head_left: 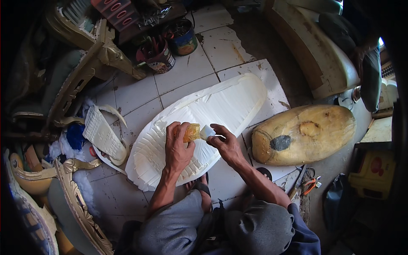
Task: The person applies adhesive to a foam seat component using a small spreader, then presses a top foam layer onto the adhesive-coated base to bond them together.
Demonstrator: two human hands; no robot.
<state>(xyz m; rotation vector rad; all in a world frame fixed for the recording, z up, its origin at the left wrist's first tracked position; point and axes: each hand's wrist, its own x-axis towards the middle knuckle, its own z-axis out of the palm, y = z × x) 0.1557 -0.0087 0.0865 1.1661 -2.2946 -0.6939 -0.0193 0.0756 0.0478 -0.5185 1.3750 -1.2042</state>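
Observation:
Over the long white cover point(225, 100), which has pleated, ridged edges, I hold two small things close together. My left hand point(177, 151) is closed round an amber-yellow, see-through piece point(192, 132), perhaps a packet or small container; its kind is unclear. Between the fingers of my right hand point(229, 148) is a small pale white block point(207, 132), its near end beside the amber piece. Whether the two touch cannot be made out. A worn yellow-brown motorcycle-seat-shaped foam pad point(325, 136) lies to the right of the cover.
Carved gold chair frames point(80, 199) crowd the left, near a white ridged piece point(104, 131). Tool-filled tins point(185, 40) stand at the back. Orange-handled pliers point(312, 185) and scissors lie at lower right, near a yellow case point(374, 174). Another person's leg point(370, 78) shows at far right.

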